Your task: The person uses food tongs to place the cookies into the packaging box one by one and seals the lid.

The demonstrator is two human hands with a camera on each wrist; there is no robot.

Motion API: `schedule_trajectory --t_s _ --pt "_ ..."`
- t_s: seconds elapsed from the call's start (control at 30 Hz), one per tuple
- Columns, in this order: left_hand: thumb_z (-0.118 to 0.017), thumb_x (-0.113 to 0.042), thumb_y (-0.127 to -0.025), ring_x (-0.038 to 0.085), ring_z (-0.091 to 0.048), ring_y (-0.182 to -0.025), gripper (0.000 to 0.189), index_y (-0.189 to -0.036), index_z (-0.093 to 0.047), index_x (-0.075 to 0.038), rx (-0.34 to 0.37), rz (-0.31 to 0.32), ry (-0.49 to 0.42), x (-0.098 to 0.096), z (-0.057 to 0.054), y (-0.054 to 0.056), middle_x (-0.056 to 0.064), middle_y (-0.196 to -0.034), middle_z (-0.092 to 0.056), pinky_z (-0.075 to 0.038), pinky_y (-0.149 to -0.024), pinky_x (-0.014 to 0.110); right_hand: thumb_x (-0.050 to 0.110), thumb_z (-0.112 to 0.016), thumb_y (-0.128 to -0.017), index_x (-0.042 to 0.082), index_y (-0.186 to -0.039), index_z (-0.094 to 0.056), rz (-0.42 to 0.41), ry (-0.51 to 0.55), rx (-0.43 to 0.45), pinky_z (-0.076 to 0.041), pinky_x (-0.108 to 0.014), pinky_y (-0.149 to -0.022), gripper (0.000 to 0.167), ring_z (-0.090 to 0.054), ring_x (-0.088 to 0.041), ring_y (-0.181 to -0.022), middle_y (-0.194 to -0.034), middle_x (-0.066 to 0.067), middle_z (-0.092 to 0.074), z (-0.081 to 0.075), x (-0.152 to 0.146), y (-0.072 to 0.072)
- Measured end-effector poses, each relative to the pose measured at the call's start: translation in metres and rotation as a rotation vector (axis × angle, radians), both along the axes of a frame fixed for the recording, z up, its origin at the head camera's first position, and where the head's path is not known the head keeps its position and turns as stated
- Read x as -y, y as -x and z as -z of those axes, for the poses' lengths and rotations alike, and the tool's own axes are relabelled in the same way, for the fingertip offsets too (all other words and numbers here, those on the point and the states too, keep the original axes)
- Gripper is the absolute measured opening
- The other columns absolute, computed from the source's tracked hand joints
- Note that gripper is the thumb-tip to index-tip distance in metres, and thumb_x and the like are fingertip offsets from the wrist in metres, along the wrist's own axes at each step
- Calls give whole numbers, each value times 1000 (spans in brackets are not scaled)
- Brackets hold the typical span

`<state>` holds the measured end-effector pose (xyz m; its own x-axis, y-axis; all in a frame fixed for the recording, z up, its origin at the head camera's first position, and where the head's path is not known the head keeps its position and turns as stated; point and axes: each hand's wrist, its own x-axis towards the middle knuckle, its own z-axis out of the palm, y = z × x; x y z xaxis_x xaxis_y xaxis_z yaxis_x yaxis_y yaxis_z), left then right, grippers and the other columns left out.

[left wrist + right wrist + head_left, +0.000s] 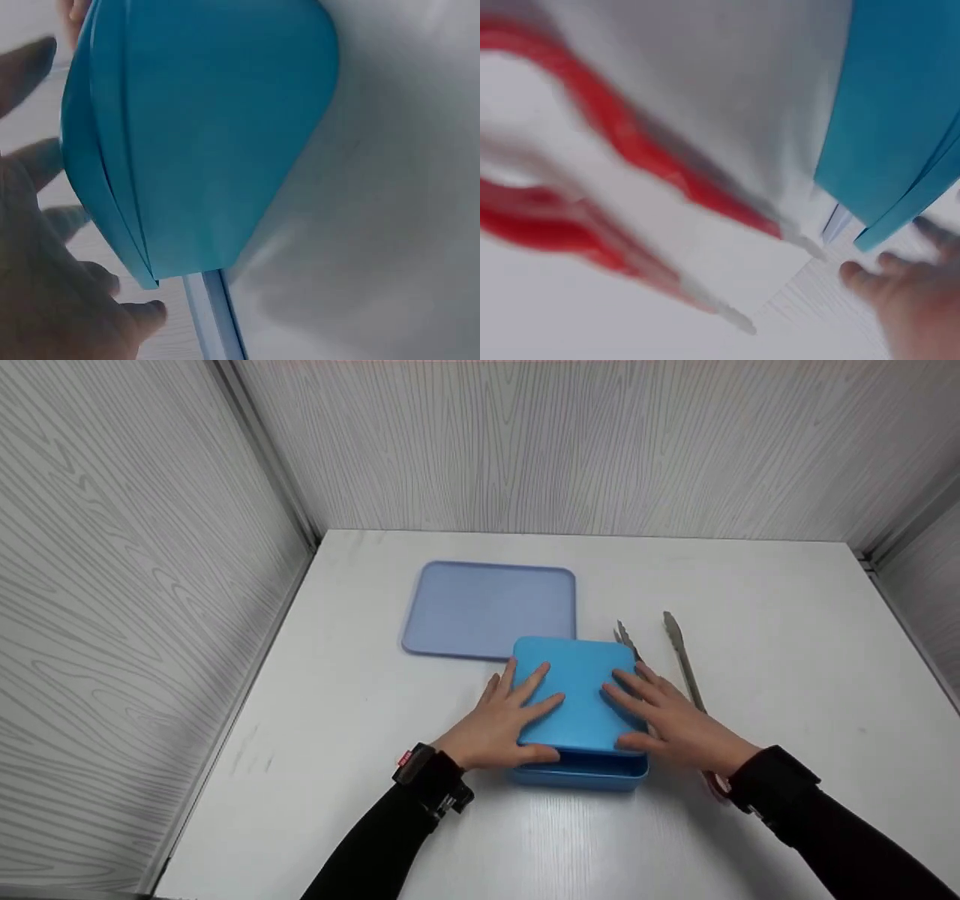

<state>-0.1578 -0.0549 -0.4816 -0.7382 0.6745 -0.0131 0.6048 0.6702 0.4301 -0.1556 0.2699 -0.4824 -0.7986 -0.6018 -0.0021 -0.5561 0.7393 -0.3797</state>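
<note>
A light blue lid [581, 682] lies over a blue rectangular box [577, 781]. Along the near side a dark gap shows between lid and box rim. My left hand [501, 725] rests on the lid's left part, fingers spread. On the other side my right hand [671, 725] touches the lid's right part, its fingers also spread. In the left wrist view the lid [82, 180] stands slightly off the box wall [202, 135] along part of its edge.
Red-handled metal tongs [686, 664] lie just right of the box, partly under my right hand and arm. The handles [630, 142] show large in the right wrist view. A flat blue-grey tray [491, 607] lies behind the box on the white table [322, 720].
</note>
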Motion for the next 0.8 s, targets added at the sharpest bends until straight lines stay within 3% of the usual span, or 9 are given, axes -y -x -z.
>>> schedule_trajectory --t_s 0.07,0.17,0.4,0.6,0.7,0.8 --pt "-56 -70 -93 37 17 -156 88 -164 -21 -31 -9 55 46 2 1 -2 -3 -173 6 -3 -126 58 57 -64 -94 22 -165 -23 -63 -25 14 -11 -60 -124 89 1 -41 -157 -172 -8 -11 2 -2 -3" --pt "-57 -71 -92 33 14 -157 94 -165 -16 -28 -39 98 89 2 2 -3 -5 -173 2 -6 -126 57 62 -69 -88 20 -165 -22 -115 -44 -13 -3 -52 -127 99 2 -44 -156 -172 -10 -8 5 -3 -6" --pt "-60 -74 -88 30 6 -158 103 -165 -15 -25 -107 147 183 2 -1 -4 -5 -172 -4 -15 -126 51 63 -73 -83 15 -164 -24 -158 -33 -88 2 -42 -127 106 -4 -47 -155 -171 -16 -12 9 -4 -8" --pt "-65 -74 -84 32 4 -158 108 -166 -16 -22 -128 158 192 3 -4 -4 -3 -173 -6 -20 -125 53 63 -81 -73 9 -164 -22 -207 -58 -120 14 -30 -123 121 -5 -49 -154 -170 -21 -10 7 -4 -8" --pt "-66 -73 -84 32 4 -158 108 -166 -17 -22 -128 159 197 3 -5 -3 -3 -173 -6 -20 -125 54 64 -81 -73 10 -164 -21 -197 -80 -108 11 -30 -124 122 -5 -46 -155 -171 -19 -9 4 -2 -9" --pt "-65 -72 -86 32 2 -158 104 -165 -19 -22 -139 153 200 2 -4 -3 -3 -172 -8 -18 -125 54 65 -78 -77 14 -165 -21 -174 -108 -97 -7 -43 -127 117 -6 -43 -156 -171 -15 -10 1 -1 -9"
